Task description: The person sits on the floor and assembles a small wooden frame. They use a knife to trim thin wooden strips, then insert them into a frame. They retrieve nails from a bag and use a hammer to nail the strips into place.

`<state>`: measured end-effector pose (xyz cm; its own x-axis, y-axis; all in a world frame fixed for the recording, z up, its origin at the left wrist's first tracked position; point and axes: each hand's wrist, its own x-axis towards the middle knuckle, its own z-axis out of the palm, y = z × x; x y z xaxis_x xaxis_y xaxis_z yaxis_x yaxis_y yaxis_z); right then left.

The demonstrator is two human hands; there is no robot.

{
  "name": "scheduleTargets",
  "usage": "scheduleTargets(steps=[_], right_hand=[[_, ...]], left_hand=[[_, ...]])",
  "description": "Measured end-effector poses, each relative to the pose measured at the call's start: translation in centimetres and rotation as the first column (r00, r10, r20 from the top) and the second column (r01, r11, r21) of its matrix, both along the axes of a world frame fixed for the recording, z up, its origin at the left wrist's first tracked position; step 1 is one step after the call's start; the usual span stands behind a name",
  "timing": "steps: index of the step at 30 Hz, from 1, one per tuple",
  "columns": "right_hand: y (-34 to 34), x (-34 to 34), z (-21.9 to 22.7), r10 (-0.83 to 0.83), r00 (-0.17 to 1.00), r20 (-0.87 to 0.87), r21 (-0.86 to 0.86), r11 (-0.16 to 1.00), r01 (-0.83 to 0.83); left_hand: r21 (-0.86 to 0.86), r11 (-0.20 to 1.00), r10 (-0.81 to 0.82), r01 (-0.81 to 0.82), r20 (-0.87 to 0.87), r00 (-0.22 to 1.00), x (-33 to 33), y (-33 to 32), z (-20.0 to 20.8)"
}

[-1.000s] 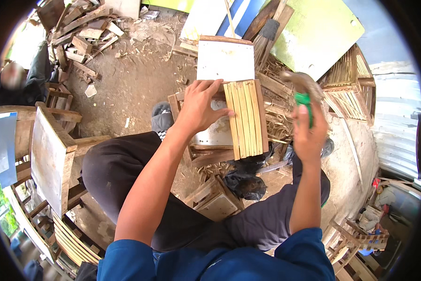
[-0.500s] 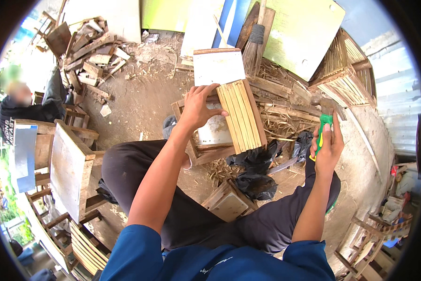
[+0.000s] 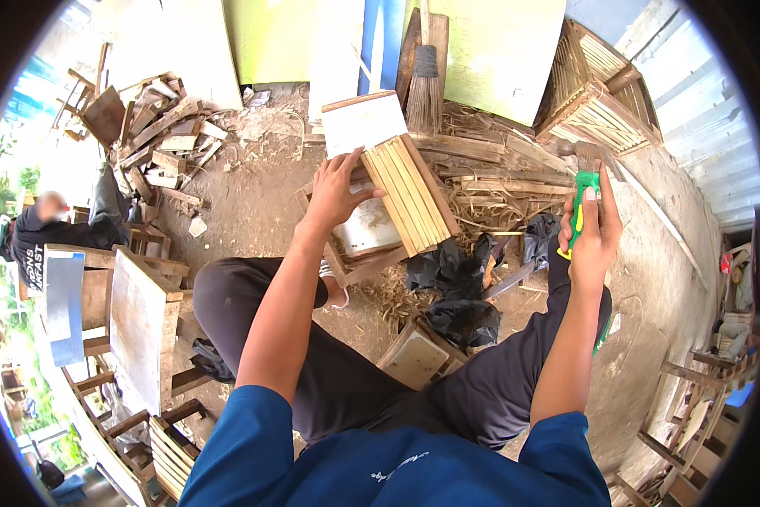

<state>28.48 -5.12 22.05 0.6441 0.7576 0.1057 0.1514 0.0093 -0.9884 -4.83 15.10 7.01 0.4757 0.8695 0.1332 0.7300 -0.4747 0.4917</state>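
Ahead of me is a small wooden frame with white board faces (image 3: 365, 122) and a row of light slats (image 3: 407, 198) laid side by side on it. My left hand (image 3: 333, 193) grips the slats at their left edge, thumb and forefinger spread apart along it. A hammer (image 3: 579, 203) with a green and yellow handle is closed in my right hand (image 3: 595, 232), well to the right of the slats. Its brownish head points away from me, and one finger stretches up along the handle.
Behind the frame stand a broom (image 3: 424, 93) and yellow-green boards (image 3: 502, 63). Scrap wood (image 3: 164, 139) is heaped at the far left, near a seated person (image 3: 46, 232). Black plastic bags (image 3: 460, 321) and a small wooden piece (image 3: 414, 359) lie between my legs. Slatted furniture (image 3: 604, 110) stands far right.
The view has shifted slightly, so the frame and slats appear a little farther left. Both hands keep their holds, and the hammer stays raised at the right.
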Motion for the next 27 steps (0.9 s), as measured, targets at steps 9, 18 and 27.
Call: scheduleTargets(steps=[9, 18, 27], right_hand=[[-1.7, 2.3, 0.7, -0.116, 0.993, -0.015, 0.056, 0.992, 0.117], [-2.2, 2.8, 1.7, -0.251, 0.956, -0.150, 0.099, 0.959, 0.267], [-5.6, 4.8, 0.9, -0.250, 0.947, -0.202, 0.139, 0.950, 0.281]], left_hand=[[0.023, 1.000, 0.020, -0.019, -0.043, 0.999, 0.5, -0.8, -0.1], [0.027, 0.998, 0.063, -0.061, -0.071, 0.995, 0.5, -0.6, -0.7], [0.053, 0.998, 0.032, -0.029, -0.057, 0.998, 1.7, -1.6, 1.9]])
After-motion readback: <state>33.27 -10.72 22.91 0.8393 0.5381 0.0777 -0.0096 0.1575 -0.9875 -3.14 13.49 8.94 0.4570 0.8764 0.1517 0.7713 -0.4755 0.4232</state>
